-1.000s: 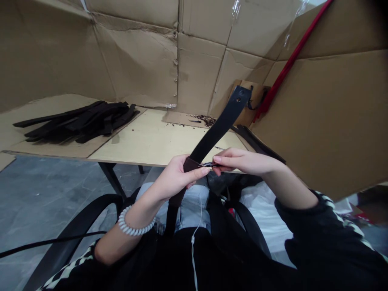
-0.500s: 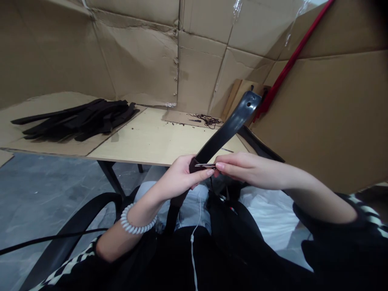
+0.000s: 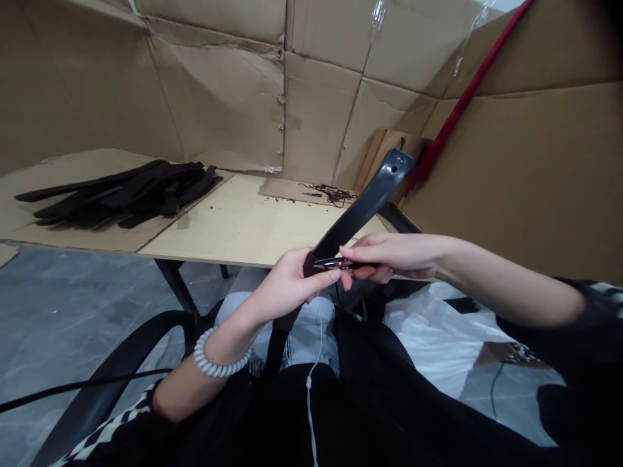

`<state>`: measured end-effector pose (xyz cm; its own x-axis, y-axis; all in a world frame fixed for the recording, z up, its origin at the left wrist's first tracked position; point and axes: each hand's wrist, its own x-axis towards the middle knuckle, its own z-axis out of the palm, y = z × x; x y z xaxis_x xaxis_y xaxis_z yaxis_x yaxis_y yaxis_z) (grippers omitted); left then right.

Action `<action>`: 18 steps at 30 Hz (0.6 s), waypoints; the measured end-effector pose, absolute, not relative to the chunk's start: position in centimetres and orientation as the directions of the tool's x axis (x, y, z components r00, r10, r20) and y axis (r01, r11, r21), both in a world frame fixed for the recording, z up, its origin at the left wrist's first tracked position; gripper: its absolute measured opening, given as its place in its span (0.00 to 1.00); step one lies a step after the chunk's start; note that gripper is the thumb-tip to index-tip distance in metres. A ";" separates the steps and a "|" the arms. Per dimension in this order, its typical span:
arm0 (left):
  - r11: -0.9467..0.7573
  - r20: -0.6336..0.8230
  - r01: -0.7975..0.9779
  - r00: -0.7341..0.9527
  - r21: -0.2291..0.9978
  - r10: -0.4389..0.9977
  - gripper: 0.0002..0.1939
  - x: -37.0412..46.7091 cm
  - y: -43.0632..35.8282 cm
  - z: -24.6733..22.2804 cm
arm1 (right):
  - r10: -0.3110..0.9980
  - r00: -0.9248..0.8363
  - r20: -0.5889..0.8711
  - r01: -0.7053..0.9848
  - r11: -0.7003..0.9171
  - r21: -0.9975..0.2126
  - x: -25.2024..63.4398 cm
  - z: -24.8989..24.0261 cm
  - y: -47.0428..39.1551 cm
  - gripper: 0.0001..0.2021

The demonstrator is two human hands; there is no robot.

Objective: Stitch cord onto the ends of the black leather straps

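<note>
A long, glossy black curved strip (image 3: 363,209) with holes at its upper end slants up and away in front of me. My left hand (image 3: 285,285) is closed around its lower part, where a dark brown covering wraps it; the thumb lies across the front. In my right hand (image 3: 392,256) is a small pair of thread snips (image 3: 329,262), held between thumb and fingers. Their blades point left and lie at the brown covering, just above my left thumb. Whether the blades touch it I cannot tell.
A pile of dark strips (image 3: 126,191) lies on cardboard at the table's left. Tangled dark cord (image 3: 335,194) and scraps sit at the back of the table (image 3: 233,227). Cardboard walls surround it. A red strip (image 3: 467,104) leans at the right, and white plastic (image 3: 433,337) hangs below.
My right hand has turned and its forearm has lifted, so more of the snips shows and the blades look further apart. My left hand and the strip have barely moved.
</note>
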<state>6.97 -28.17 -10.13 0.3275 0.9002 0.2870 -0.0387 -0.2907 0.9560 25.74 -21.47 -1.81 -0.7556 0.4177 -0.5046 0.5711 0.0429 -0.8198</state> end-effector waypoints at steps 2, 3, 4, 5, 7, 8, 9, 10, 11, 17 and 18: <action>-0.287 0.289 -0.053 0.317 0.956 0.903 0.10 7.0 -28.1 -10.1 | 0.433 -0.749 -0.502 0.569 0.032 -0.821 25.8 -1.9 -21.6 0.28; -0.281 0.284 -0.055 0.310 0.958 0.907 0.11 7.0 -28.1 -10.2 | 0.444 -0.746 -0.496 0.570 0.041 -0.821 25.8 -1.9 -21.6 0.28; -0.276 0.280 -0.055 0.304 0.960 0.911 0.11 7.0 -28.0 -10.2 | 0.453 -0.745 -0.490 0.569 0.049 -0.821 25.9 -1.9 -21.7 0.28; -0.273 0.276 -0.052 0.303 0.961 0.912 0.11 7.0 -28.0 -10.2 | 0.457 -0.745 -0.486 0.566 0.046 -0.823 25.9 -1.9 -21.7 0.28; -0.273 0.271 -0.037 0.306 0.961 0.913 0.12 7.0 -28.0 -10.2 | 0.451 -0.745 -0.492 0.554 0.005 -0.833 25.9 -1.9 -21.8 0.27; -0.276 0.271 -0.030 0.308 0.961 0.912 0.12 7.0 -28.0 -10.2 | 0.443 -0.745 -0.499 0.545 -0.028 -0.838 25.9 -2.0 -21.9 0.26; -0.279 0.273 -0.025 0.307 0.960 0.912 0.12 7.0 -27.9 -10.2 | 0.437 -0.745 -0.504 0.534 -0.062 -0.843 25.9 -2.1 -21.9 0.25; -0.280 0.274 -0.025 0.304 0.960 0.912 0.12 7.0 -27.9 -10.2 | 0.434 -0.745 -0.507 0.524 -0.090 -0.847 25.8 -2.2 -22.0 0.23; -0.278 0.275 -0.031 0.299 0.960 0.914 0.11 7.0 -27.8 -10.2 | 0.436 -0.745 -0.505 0.515 -0.106 -0.851 25.7 -2.3 -22.1 0.22; -0.240 0.255 -0.089 0.297 0.967 0.920 0.09 7.1 -27.7 -10.5 | 0.502 -0.726 -0.469 0.545 0.004 -0.839 25.7 -2.6 -22.6 0.22; -0.241 0.254 -0.080 0.298 0.967 0.920 0.09 7.1 -27.7 -10.5 | 0.521 -0.727 -0.447 0.555 0.064 -0.830 25.8 -2.5 -22.7 0.23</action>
